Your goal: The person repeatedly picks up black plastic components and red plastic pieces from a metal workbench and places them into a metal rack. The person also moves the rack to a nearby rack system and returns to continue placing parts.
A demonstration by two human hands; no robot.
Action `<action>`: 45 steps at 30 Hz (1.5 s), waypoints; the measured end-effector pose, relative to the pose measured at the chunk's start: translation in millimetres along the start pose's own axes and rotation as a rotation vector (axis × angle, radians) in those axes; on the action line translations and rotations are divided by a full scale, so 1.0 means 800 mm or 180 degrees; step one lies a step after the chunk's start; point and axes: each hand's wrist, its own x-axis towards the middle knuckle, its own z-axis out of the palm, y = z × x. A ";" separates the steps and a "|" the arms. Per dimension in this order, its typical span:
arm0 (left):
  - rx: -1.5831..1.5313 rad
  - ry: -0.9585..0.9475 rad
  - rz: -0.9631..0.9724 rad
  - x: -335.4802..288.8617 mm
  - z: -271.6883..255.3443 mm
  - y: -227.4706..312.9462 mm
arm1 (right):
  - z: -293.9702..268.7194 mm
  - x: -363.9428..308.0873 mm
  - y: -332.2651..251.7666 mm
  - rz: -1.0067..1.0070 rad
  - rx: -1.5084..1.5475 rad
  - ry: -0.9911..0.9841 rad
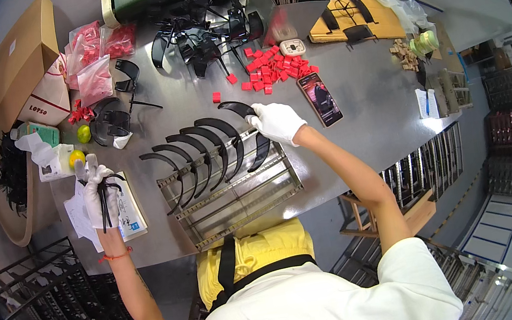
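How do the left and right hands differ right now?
The left hand holds thin black strips; the right hand has its fingers on the rightmost curved black piece. The left hand's fingers point away from the body, the right hand's toward the left. The left hand is beside the metal rack; the right is at it. Both wear white gloves.

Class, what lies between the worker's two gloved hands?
A metal rack holding black curved pieces lies between the left hand and right hand, as the head view shows.
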 end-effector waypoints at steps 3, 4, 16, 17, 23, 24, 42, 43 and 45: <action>0.0034 0.0652 -0.0135 0.015 -0.019 0.008 | -0.009 0.002 -0.017 -0.0208 -0.0111 0.0057; -0.0058 0.0388 -0.0305 0.019 -0.025 0.012 | -0.010 0.003 -0.022 -0.0356 -0.0063 -0.0039; 0.3332 0.1295 -0.0712 0.033 0.051 0.018 | 0.011 0.020 -0.021 -0.0541 -0.0876 0.0099; 0.4632 0.0327 0.0386 0.020 0.065 0.017 | 0.004 0.022 -0.025 -0.0327 -0.0459 0.0382; 0.4902 0.0875 -0.0498 -0.077 0.061 0.089 | -0.021 0.050 -0.098 -0.0362 0.1771 0.1102; 0.4221 0.1217 -0.0279 -0.070 0.046 0.122 | -0.018 0.057 -0.119 -0.0435 0.1975 0.0856; 0.3296 0.0835 -0.0815 0.061 0.091 0.057 | -0.025 0.119 -0.290 -0.1896 -0.0421 0.1887; 0.2539 0.1022 -0.1173 0.071 0.115 0.041 | -0.049 0.088 -0.283 -0.2320 -0.0548 0.1983; 0.1478 0.1235 -0.1542 0.093 0.167 0.007 | -0.089 0.031 -0.273 -0.2858 -0.1065 0.2036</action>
